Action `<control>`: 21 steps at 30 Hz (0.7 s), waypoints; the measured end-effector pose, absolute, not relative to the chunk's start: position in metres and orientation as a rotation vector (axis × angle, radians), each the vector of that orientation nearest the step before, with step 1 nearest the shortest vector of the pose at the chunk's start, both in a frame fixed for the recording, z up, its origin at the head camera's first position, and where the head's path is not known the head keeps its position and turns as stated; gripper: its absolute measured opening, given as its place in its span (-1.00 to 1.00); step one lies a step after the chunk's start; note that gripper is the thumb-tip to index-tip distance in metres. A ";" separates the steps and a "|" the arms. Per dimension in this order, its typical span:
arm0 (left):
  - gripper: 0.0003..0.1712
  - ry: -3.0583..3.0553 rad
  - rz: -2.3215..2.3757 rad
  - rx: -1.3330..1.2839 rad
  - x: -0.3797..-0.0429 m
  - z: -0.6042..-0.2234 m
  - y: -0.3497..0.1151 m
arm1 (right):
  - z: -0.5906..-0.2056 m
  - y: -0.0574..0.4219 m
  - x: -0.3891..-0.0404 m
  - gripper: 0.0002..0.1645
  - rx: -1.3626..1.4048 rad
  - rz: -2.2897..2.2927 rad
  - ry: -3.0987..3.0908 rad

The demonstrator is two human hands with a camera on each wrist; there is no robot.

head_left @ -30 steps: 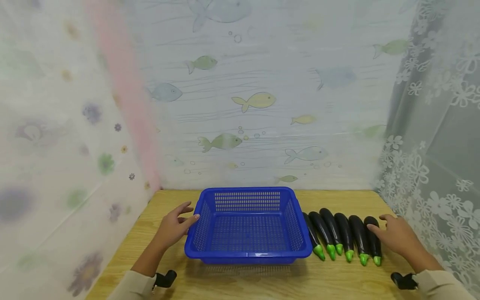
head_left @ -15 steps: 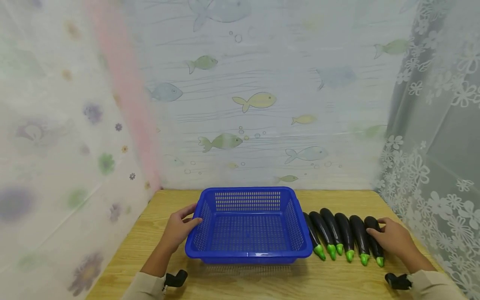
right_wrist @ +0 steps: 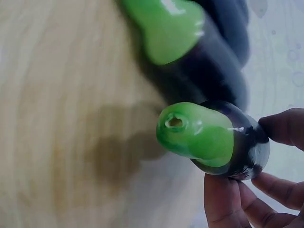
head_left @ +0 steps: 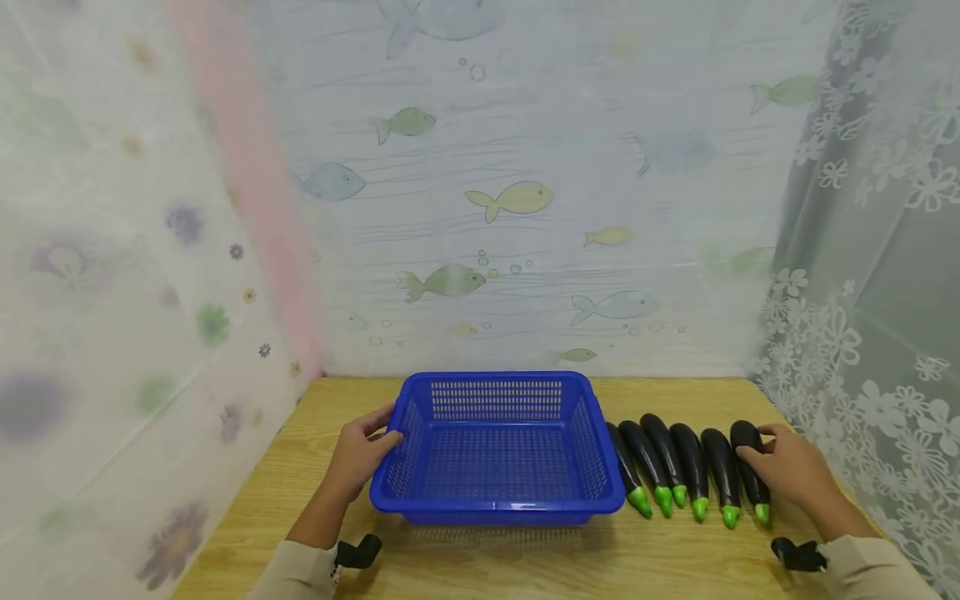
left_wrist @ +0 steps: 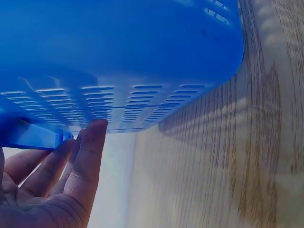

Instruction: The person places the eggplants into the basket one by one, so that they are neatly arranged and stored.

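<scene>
Blue slotted basket (head_left: 495,507): my left hand (head_left: 358,461) pinches its side.
Rightmost eggplant (head_left: 753,481): my right hand (head_left: 797,468) grips it.
Outside: all six eggplants (head_left: 691,460) (early, I judge).

Gripped at left edge by L hand (head_left: 356,457): rect. blue plastic basket (head_left: 495,507), slotted sides, upright. Pinched in R hand (head_left: 799,468): rightmost eggplant (head_left: 753,485), glossy blk. w/ green cap (right_wrist: 202,135). Lined up btwn.: 5 more eggplants (head_left: 666,458), same colors, caps nearside, leftmost partly hidden by basket.
</scene>
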State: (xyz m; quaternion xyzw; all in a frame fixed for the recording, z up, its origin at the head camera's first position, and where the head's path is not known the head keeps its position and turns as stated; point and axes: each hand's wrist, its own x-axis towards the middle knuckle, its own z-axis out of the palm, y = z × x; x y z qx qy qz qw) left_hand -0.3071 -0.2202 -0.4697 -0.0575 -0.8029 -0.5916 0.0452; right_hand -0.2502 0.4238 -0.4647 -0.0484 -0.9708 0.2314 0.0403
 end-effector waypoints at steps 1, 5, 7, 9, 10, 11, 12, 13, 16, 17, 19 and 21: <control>-0.30 -2.451 -1.809 -0.169 -0.307 -0.470 -0.220 | -0.463 0.423 -0.250 -0.05 -0.140 0.707 -2.968; -0.31 -2.434 -1.832 -0.167 -0.307 -0.470 -0.220 | -0.451 0.415 -0.250 -0.06 -0.103 0.704 -2.931; -0.31 -2.435 -1.834 -0.161 -0.308 -0.470 -0.220 | -0.445 0.409 -0.251 -0.06 -0.081 0.706 -2.910; -0.30 -2.436 -1.829 -0.157 -0.309 -0.471 -0.220 | -0.439 0.402 -0.251 -0.08 -0.065 0.708 -2.888; -0.30 -2.438 -1.828 -0.153 -0.309 -0.472 -0.220 | -0.437 0.398 -0.251 -0.09 -0.059 0.711 -2.880; -0.30 -2.437 -1.826 -0.147 -0.310 -0.472 -0.220 | -0.434 0.394 -0.252 -0.09 -0.051 0.716 -2.871; -0.30 -2.437 -1.822 -0.144 -0.310 -0.473 -0.220 | -0.432 0.390 -0.252 -0.10 -0.043 0.710 -2.861; -0.30 -2.437 -1.821 -0.139 -0.310 -0.473 -0.220 | -0.430 0.387 -0.253 -0.11 -0.037 0.711 -2.855; -0.30 -2.431 -1.823 -0.129 -0.310 -0.474 -0.220 | -0.424 0.374 -0.254 -0.12 -0.017 0.717 -2.841; -0.30 -2.425 -1.826 -0.125 -0.310 -0.475 -0.220 | -0.422 0.370 -0.255 -0.13 -0.011 0.714 -2.836; -0.30 -2.420 -1.832 -0.124 -0.309 -0.475 -0.219 | -0.418 0.362 -0.257 -0.12 -0.002 0.725 -2.834; -0.31 -2.410 -1.844 -0.129 -0.310 -0.475 -0.218 | -0.414 0.355 -0.258 -0.11 0.003 0.736 -2.835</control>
